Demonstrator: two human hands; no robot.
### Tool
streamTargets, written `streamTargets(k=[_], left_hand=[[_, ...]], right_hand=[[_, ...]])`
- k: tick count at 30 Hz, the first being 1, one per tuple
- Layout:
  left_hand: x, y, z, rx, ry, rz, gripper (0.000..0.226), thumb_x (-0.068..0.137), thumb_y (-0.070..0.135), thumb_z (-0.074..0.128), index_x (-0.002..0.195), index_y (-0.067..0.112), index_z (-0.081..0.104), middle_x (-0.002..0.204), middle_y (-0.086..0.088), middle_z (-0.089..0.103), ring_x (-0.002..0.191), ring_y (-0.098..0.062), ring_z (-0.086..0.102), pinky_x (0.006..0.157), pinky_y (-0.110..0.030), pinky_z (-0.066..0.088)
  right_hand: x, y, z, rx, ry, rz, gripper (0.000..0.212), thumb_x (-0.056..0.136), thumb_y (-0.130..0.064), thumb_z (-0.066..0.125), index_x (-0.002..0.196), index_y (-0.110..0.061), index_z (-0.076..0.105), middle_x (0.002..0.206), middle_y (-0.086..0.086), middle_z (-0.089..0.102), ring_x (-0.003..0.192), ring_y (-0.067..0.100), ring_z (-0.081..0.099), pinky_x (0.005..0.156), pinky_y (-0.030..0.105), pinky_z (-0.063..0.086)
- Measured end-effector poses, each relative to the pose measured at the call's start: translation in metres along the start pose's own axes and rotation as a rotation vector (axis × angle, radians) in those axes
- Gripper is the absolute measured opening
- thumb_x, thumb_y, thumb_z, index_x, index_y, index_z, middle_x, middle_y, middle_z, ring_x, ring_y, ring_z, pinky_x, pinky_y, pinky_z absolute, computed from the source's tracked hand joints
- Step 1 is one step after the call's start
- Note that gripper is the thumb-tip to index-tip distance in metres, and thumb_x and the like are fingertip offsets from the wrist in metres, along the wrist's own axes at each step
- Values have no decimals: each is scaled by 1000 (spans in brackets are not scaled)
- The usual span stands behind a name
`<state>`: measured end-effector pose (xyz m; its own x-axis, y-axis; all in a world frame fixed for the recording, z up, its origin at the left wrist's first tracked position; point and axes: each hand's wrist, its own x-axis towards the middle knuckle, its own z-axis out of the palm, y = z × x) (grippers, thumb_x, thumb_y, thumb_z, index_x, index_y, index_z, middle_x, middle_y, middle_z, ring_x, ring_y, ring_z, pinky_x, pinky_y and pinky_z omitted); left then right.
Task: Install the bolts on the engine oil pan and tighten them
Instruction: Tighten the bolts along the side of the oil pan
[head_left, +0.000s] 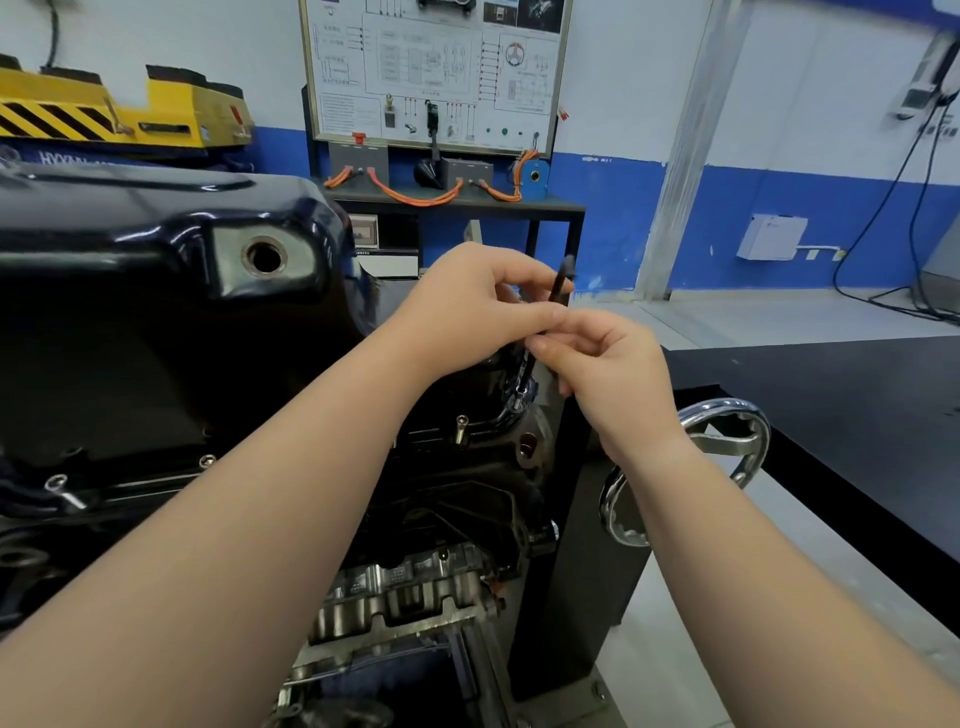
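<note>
Okay, mid-step, running a bolt in. Your left hand (467, 306) had its fingers curled round the upper part of the driver (560, 283), a thin black rod; I couldn't tell the tool type. Your right hand (613, 374) pinched the shaft lower down, thumb and fingertips closed on it. So both hands held the one tool, close together and touching.

The driver leaned top-right to bottom-left. Its tip sat on the corner bolt (518, 401), at the right end of the flange of the oil pan (156, 249). The pan was glossy black and seated on the engine, with the drain hole (265, 257) open on its side.

Along the near flange, the second bolt (461, 427) stood proud and looked only started. The third bolt (208, 460) looked lower. The far-left bolt (58, 486) stuck out, tilted. The chrome handwheel (737, 415) sat just right of your right wrist.

My read was that the task was partway done, with no bolt confirmed tight.

To do the step well:
- Line the shaft up with the bolt axis; the lean risked cross-threading or the tip camming out.
- Let the lower pinch steer and the upper hand spin.
- Run every bolt down lightly first, then tighten evenly around the flange, not one corner hard.
- If it binds early, back it off and restart.
</note>
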<state>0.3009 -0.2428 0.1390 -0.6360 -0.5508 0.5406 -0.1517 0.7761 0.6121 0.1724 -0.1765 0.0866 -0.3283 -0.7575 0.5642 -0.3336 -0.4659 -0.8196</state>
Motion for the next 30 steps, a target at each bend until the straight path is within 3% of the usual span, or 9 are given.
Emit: streamTargets(k=[3, 5, 9, 13, 15, 19, 23, 26, 30], left_hand=[[1, -1, 0, 1, 28, -14, 8, 75, 24, 76, 77, 25, 68, 66, 12, 61, 59, 1, 54, 58, -8, 45], [1, -2, -1, 5, 45, -19, 16, 74, 22, 76, 67, 27, 63, 63, 12, 60, 57, 4, 53, 56, -6, 43], [1, -2, -1, 42, 28, 2, 13, 80, 22, 72, 69, 26, 64, 65, 12, 60, 61, -1, 54, 58, -9, 43], [2, -4, -1, 93, 26, -19, 4, 85, 23, 65, 83, 21, 68, 72, 3, 68, 72, -16, 65, 69, -23, 50], [2, -3, 0, 78, 10, -16, 4, 85, 22, 65, 87, 25, 67, 74, 7, 67, 72, -14, 64, 69, -20, 49], [2, -1, 1, 56, 27, -15, 10, 79, 24, 71, 88, 23, 67, 77, 17, 61, 66, 2, 55, 60, -6, 42], [2, -2, -1, 56, 38, -41, 9, 78, 25, 73, 74, 20, 67, 71, 2, 66, 64, -6, 59, 61, -14, 46], [1, -1, -1, 82, 25, -34, 8, 82, 26, 69, 78, 19, 70, 78, -5, 69, 73, -14, 62, 66, -19, 46], [1, -1, -1, 123, 13, -28, 6, 86, 25, 64, 85, 24, 70, 82, -1, 68, 78, -14, 63, 72, -22, 48]], right_hand=[[1, 1, 4, 4, 1, 9, 16, 79, -9, 73, 73, -20, 63, 62, -8, 62, 54, 0, 54, 52, 13, 43], [2, 3, 6, 4, 16, 25, 20, 79, -12, 74, 70, -20, 57, 59, -6, 59, 53, 6, 54, 50, 18, 44], [0, 3, 4, 17, -25, 6, 12, 84, -10, 68, 82, -20, 62, 69, -8, 64, 55, 9, 58, 53, 21, 48], [-1, 3, -1, 69, -97, -4, 28, 92, -2, 54, 102, -26, 66, 80, -9, 72, 64, 12, 66, 60, 21, 53], [0, 3, -2, 90, -91, 9, 30, 91, -1, 55, 101, -26, 67, 84, -5, 74, 66, 12, 68, 62, 21, 54], [1, 3, 1, 93, -51, 26, 19, 85, 1, 63, 89, -17, 68, 69, -3, 71, 62, 13, 68, 59, 21, 54], [1, 2, 4, 107, -35, 30, 15, 82, -1, 67, 83, -15, 61, 64, 1, 67, 58, 16, 68, 56, 23, 54], [0, 2, 5, 101, -57, 30, 12, 84, -2, 65, 89, -12, 62, 72, 0, 66, 57, 17, 67, 56, 25, 55], [-3, 4, 2, 131, -114, 20, 22, 92, -4, 55, 106, -18, 65, 84, -6, 71, 62, 17, 69, 58, 24, 55]])
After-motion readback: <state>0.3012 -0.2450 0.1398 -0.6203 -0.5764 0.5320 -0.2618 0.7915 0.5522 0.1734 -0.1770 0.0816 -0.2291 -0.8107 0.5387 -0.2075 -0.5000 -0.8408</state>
